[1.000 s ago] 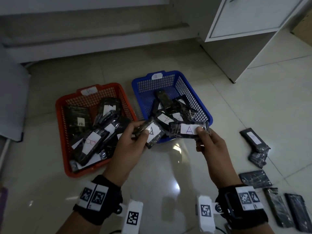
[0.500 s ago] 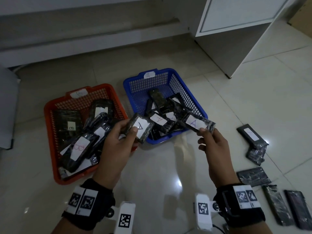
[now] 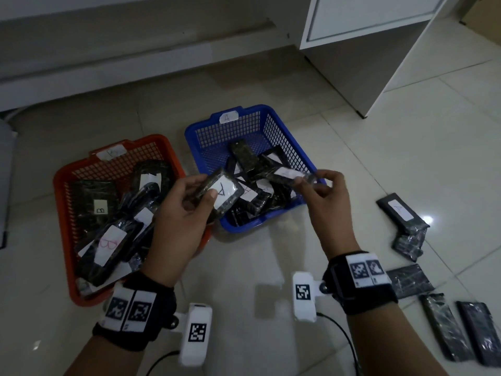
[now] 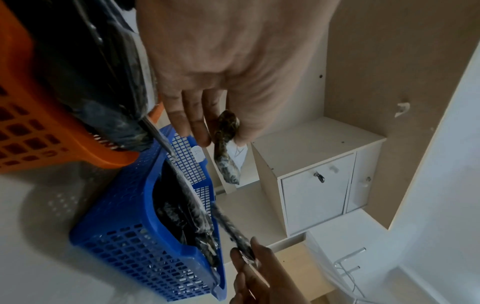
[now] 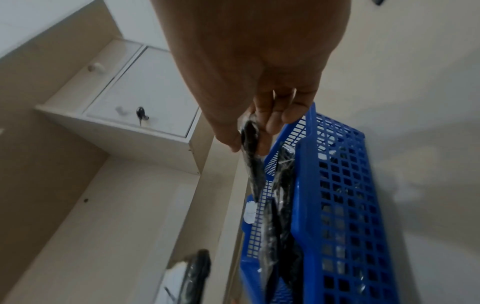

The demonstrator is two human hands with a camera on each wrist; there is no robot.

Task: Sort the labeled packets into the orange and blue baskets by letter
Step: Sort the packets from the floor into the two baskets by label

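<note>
Head view looks down from above; both wrist views, close and low, share the blue basket (image 3: pixel 282 215).

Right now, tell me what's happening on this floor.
A person is sorting black wrapped packets by letter. The left hand holds a packet marked A between the two baskets, and the right hand pinches another packet over the blue basket, whose tag reads A. The orange basket already holds packets marked B. More packets lie unsorted on the floor at the right.
</note>
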